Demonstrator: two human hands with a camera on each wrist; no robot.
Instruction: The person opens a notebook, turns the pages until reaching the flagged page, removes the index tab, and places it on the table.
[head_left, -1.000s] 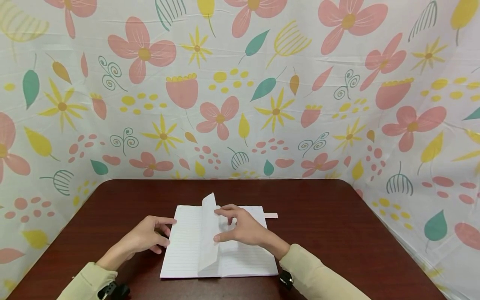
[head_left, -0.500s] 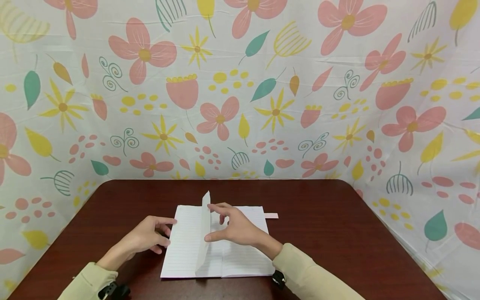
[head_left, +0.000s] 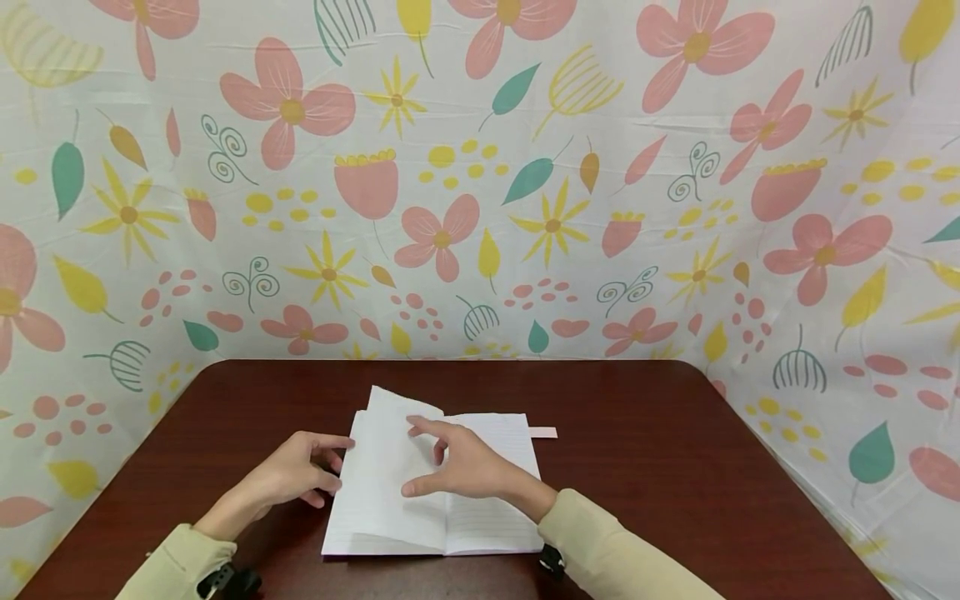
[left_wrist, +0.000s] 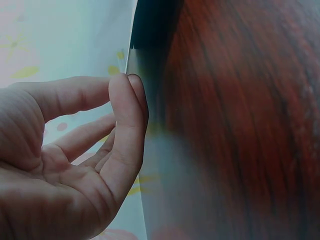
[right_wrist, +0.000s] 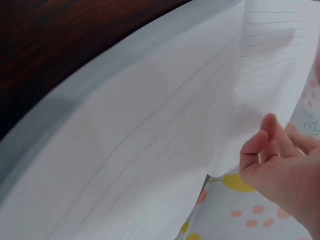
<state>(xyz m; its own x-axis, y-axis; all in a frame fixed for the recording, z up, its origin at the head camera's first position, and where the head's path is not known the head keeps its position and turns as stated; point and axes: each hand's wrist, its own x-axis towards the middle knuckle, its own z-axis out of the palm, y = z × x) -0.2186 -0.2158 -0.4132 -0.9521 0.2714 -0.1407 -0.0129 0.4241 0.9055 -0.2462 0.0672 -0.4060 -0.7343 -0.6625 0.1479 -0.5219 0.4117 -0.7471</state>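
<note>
An open ruled notebook lies on the dark wooden table. One of its pages leans over onto the left side, its top corner lifted above the sheets below. My right hand is over the middle of the notebook, thumb and index finger spread apart in front of that page. In the right wrist view, the right hand has bent fingers beside the ruled paper. At the notebook's left edge, my left hand touches with index fingertip and thumb. Its fingers are bent in the left wrist view.
A pale tab sticks out from the notebook's right side. The reddish-brown table extends around the notebook. Behind it hangs a white cloth with flowers and leaves. Each wrist has a black strap.
The page that stood nearly upright has fallen over to the left. My right hand has moved slightly left with it, its fingers spread. The left hand has stayed in place.
</note>
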